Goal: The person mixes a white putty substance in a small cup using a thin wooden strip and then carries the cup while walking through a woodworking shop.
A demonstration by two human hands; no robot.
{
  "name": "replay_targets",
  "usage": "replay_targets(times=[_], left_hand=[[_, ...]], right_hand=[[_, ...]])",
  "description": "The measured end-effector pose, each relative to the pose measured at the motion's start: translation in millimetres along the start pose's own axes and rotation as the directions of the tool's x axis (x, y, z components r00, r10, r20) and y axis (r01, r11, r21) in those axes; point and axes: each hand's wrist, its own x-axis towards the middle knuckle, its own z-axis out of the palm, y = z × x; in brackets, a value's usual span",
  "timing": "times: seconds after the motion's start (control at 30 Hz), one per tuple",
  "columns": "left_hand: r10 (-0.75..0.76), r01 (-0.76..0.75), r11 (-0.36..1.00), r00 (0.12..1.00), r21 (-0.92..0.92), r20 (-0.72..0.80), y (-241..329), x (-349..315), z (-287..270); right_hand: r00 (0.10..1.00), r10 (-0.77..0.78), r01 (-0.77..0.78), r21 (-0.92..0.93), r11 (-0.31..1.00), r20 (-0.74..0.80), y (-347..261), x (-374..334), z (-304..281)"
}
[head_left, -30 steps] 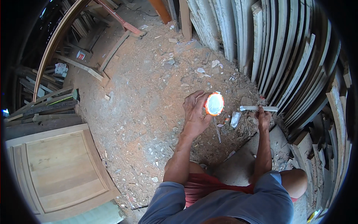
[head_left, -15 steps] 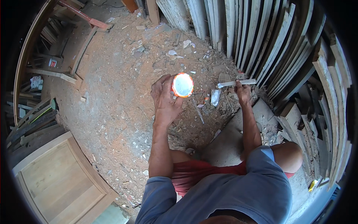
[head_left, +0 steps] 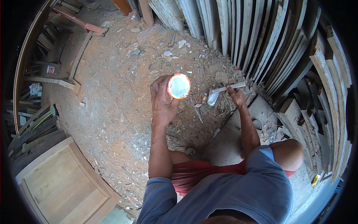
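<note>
Broadly, around you spreads a dirt floor (head_left: pixel 112 115) strewn with shavings and scraps, with a row of leaning boards (head_left: pixel 257 41) at the upper right and a framed wooden panel (head_left: pixel 63 179) at the lower left. Your left forearm runs almost straight up the view, and your left hand (head_left: pixel 163 99) is wrapped around the left side of a round tub, thumb on its near side. Your right forearm slants up and leftward; your right hand (head_left: pixel 237 97) pinches a flat stick near its middle, fingers bent over it. The tub (head_left: pixel 179 86), orange-rimmed and pale inside, is ahead of you above the floor, its mouth facing up toward your head. To its right, the stick (head_left: pixel 240 85) has its long axis nearly crosswise: the left end points tubward and slightly nearer you, the right end toward the boards. That left end overlaps a crumpled silvery packet (head_left: pixel 212 99); whether they touch, you cannot tell.
</note>
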Motion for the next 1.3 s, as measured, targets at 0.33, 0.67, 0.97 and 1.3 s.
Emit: replay_targets(times=[0.33,0.67,0.97,1.3], left_hand=[[0.078,-0.08,0.996,0.996,-0.041,-0.053,9.2,9.5,11.1],[-0.38,0.484,0.291,0.85,-0.825,0.365,-18.9,5.3,16.0],[-0.343,0.497,0.436,0.862,-0.75,0.372,-18.6,12.3,37.9],[-0.321,0.505,0.721,0.851,-0.476,0.416,1.8,16.7,46.6]], right_hand=[[0.958,-0.088,0.116,-0.091,0.989,0.273,-32.7,-11.0,-5.5],[0.967,-0.054,0.094,-0.15,0.984,0.248,-38.2,-11.4,-7.5],[0.978,-0.031,0.093,-0.298,0.95,0.206,-26.1,-4.8,-20.6],[0.969,0.037,0.008,-0.182,0.983,0.243,-31.7,-15.6,-23.3]])
